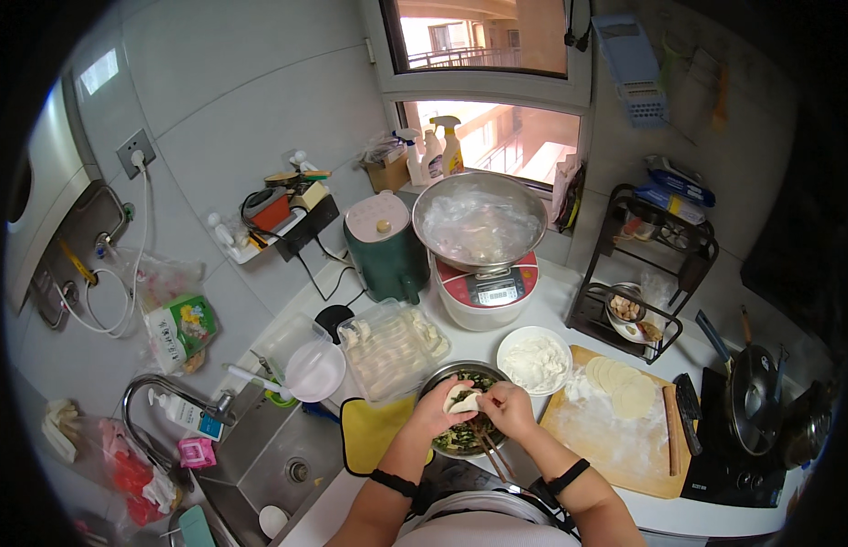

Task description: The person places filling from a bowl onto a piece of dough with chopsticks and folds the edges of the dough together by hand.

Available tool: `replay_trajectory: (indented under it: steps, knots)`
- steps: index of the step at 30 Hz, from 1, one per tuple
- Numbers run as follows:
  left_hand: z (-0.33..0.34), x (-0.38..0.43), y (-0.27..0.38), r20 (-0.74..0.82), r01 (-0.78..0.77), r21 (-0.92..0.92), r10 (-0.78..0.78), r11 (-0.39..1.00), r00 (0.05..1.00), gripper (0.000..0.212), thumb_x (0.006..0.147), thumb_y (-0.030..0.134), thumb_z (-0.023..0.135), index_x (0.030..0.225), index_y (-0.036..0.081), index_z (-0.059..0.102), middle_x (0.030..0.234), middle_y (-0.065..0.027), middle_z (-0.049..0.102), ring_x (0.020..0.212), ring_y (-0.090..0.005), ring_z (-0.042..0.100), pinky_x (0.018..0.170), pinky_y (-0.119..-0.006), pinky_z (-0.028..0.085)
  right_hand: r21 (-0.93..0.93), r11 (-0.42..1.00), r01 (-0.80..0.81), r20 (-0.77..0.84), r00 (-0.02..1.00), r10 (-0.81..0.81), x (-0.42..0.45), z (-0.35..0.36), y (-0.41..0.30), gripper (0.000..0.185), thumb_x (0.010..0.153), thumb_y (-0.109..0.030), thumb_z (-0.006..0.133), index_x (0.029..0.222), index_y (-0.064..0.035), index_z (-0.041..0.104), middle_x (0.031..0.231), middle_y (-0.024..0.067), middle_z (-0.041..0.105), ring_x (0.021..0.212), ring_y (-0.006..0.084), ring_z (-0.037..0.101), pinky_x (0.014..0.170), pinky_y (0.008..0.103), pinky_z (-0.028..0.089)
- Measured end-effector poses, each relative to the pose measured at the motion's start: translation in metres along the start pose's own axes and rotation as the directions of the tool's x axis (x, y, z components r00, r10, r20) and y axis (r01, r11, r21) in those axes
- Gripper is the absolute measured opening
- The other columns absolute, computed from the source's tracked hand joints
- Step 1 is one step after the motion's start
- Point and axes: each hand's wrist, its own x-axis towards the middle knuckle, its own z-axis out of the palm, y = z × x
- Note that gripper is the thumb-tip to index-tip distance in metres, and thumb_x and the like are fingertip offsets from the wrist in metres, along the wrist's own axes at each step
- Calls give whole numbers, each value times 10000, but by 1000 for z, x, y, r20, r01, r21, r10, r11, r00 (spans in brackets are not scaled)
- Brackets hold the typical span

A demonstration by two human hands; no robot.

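My left hand (434, 411) cups a partly folded dumpling (461, 402), a pale dough wrapper with dark green filling showing at its opening. The fingertips of my right hand (510, 409) pinch the dumpling's right edge. Both hands are above a metal bowl (432, 383) of chopped green filling (452, 439). Wooden chopsticks (492, 455) rest in the filling, their ends sticking out toward me. Behind the hands, a clear plastic container (389, 352) holds rows of dumplings. A white bowl of flour (535, 360) stands just beyond my right hand.
To the right, a floured wooden board (588, 465) carries round dough wrappers (632, 396) and a rolling pin (672, 431). A black-handled knife (688, 414) lies beside it, near a pan (752, 403) on the cooktop. At left are a yellow cloth (376, 437) and a steel sink (260, 458).
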Motion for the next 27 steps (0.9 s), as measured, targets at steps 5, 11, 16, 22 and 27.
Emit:
replay_trajectory:
  steps: [5, 11, 16, 22, 27]
  knots:
    - [-9, 8, -11, 51, -68, -112, 74, 991, 996, 348, 885, 208, 456, 1171, 12, 481, 1160, -177, 534, 1087, -332, 507, 950, -518, 383, 102, 970, -222, -45, 973, 227, -2, 13, -5, 197, 746, -176, 687, 698, 4, 624, 609, 112, 589, 543, 167, 562, 523, 288, 431]
    - [-12, 8, -15, -8, -81, 20, 81, 997, 997, 289, 873, 172, 490, 1140, 66, 524, 1083, -127, 568, 985, -270, 560, 866, -451, 447, -51, 995, -81, 35, 996, 83, 4, -3, -14, 288, 647, -248, 755, 744, -20, 608, 652, 82, 583, 580, 236, 558, 540, 324, 444]
    - [3, -1, -15, -49, -129, 120, 136, 984, 989, 257, 833, 90, 541, 1085, 42, 547, 1028, -137, 577, 893, -256, 596, 803, -443, 490, -44, 999, -4, 43, 999, 6, 2, -2, -18, 252, 642, -221, 741, 729, -24, 610, 670, 113, 570, 642, 287, 558, 589, 354, 445]
    - [12, -6, -16, 2, -165, 168, 167, 972, 986, 207, 828, 90, 555, 1021, 19, 578, 1018, -125, 583, 925, -249, 581, 784, -430, 499, -36, 994, 100, 9, 995, -100, -1, -4, -13, 159, 681, -155, 700, 708, -19, 622, 696, 115, 586, 689, 299, 562, 629, 370, 446]
    - [27, -10, -17, 17, -171, 141, 171, 975, 985, 196, 845, 106, 534, 1006, 7, 588, 1036, -124, 584, 950, -242, 577, 783, -419, 503, 12, 999, 53, -14, 999, -53, -3, -12, -13, 98, 692, -111, 677, 707, -24, 634, 699, 117, 595, 700, 317, 566, 646, 378, 453]
